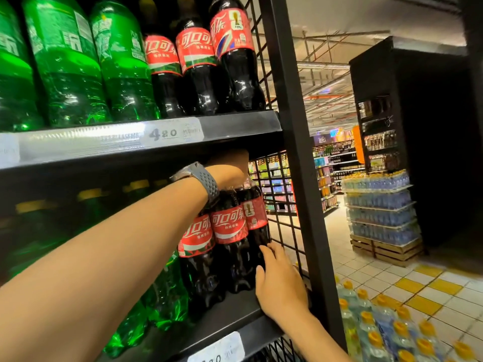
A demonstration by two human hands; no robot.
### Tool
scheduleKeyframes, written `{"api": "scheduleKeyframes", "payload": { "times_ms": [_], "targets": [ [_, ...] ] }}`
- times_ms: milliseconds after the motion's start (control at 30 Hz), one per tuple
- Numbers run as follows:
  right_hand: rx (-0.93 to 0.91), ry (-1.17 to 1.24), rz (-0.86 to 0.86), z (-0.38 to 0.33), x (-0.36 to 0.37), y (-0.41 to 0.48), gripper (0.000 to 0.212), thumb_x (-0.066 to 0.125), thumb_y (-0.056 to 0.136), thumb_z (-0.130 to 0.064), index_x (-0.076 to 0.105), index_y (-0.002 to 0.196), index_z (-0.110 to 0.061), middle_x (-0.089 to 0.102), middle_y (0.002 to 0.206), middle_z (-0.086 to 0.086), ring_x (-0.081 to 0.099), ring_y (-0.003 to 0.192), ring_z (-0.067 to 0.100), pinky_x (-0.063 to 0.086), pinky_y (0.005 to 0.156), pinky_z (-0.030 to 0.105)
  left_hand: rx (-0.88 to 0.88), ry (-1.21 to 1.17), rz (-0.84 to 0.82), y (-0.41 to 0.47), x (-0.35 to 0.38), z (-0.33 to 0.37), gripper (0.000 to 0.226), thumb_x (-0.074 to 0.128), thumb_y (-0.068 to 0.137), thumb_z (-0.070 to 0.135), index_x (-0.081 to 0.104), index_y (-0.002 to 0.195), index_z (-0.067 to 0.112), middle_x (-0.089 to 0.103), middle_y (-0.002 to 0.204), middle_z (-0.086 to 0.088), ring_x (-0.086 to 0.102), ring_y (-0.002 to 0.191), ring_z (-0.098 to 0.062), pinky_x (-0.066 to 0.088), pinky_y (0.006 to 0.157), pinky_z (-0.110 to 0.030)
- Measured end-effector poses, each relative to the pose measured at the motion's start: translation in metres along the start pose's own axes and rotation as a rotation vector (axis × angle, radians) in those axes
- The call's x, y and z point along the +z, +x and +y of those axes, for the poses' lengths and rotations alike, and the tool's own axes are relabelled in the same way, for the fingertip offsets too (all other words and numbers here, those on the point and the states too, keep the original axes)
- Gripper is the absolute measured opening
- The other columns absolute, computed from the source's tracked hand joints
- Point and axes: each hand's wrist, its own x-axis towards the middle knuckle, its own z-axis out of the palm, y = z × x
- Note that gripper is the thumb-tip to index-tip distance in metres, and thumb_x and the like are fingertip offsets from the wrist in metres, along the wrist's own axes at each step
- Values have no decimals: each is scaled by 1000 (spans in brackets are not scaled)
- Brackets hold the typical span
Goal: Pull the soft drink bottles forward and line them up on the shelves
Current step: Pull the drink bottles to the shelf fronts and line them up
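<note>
Three cola bottles with red labels stand at the right end of the lower shelf: a left one, a middle one and a rightmost one. My left hand, with a watch on the wrist, reaches under the upper shelf and grips the top of the rightmost cola bottle; its fingers are partly hidden. My right hand rests with straight fingers against the lower side of that bottle. Green soda bottles stand to the left on the same shelf.
The upper shelf carries three cola bottles and green bottles at its front edge. A wire mesh side panel and a black post close the right end. Water packs sit on the floor; a stacked water pallet stands beyond.
</note>
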Motion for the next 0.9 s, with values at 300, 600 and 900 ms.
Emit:
{"api": "scheduleKeyframes", "payload": {
  "times_ms": [300, 600, 900],
  "targets": [
    [35, -9, 10, 1, 2, 0, 61, 39, 97, -34, 12, 150, -23, 11, 156, -5, 20, 142, 17, 31, 112, 32, -26, -57, 63, 3, -2, -6, 26, 42, 101, 27, 52, 86, 8, 45, 67, -1, 44, 57, -12, 37, 56, -26],
    [-30, -7, 8, 1, 0, -2, 70, 36, 98, -33, -11, 150, -30, 1, 159, -5, 15, 144, 19, 29, 112, 33, 15, -58, 145, -6, -3, -9, 43, 40, 98, 48, 51, 75, 13, 52, 68, -1, 50, 59, -13, 37, 52, -27],
    [-70, -47, 50, 1, 3, -3, 67, 33, 98, -31, -8, 150, -29, -5, 159, -5, 14, 144, 17, 32, 112, 31, 12, 158, 245, -15, -10, 0, 56, 33, 95, 60, 62, 83, 14, 59, 75, -2, 57, 70, -20, 46, 65, -31]
  ]
}}
